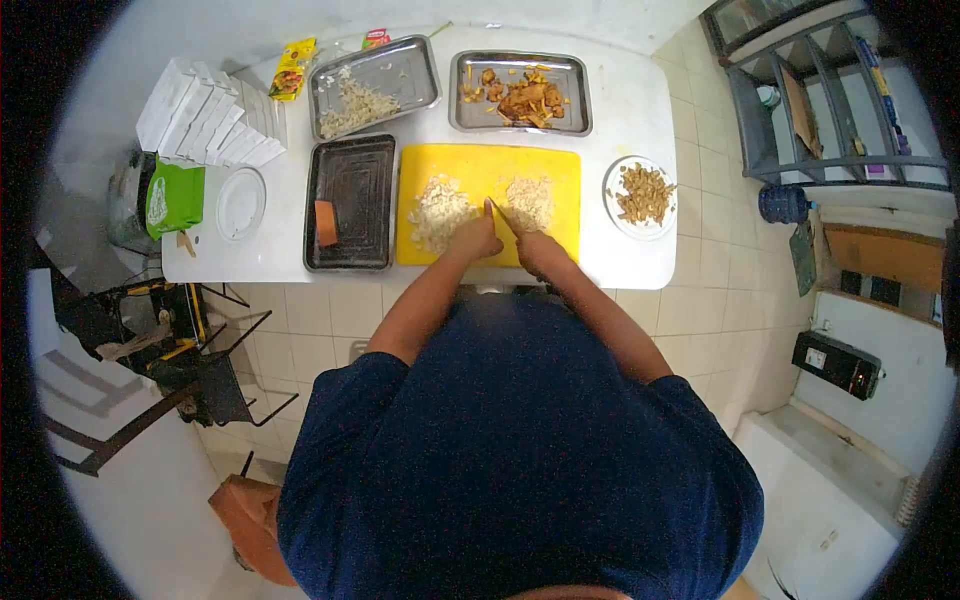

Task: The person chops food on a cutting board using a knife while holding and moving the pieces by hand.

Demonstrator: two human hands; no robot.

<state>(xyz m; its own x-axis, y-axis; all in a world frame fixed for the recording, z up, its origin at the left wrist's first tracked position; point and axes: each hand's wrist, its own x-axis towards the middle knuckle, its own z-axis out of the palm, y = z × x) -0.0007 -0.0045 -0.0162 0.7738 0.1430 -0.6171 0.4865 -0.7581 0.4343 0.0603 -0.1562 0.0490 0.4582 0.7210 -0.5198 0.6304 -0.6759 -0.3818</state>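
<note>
On the yellow cutting board [490,160] lie two heaps of chopped pale food, a left heap [440,210] and a right heap [528,200]. My right hand [543,252] is closed round the handle of a knife [502,214], whose blade points up and left between the heaps. Beside the left heap is my left hand [477,237], one finger stretched toward the knife tip and the other fingers curled. Whether that finger touches the blade is too small to tell.
A dark tray [350,200] holding an orange-brown block stands left of the board. Behind are a tray with pale bits [425,85] and a tray with browned food [470,118]. A plate of brown pieces [640,197] is at right; white boxes [205,115] stand at left.
</note>
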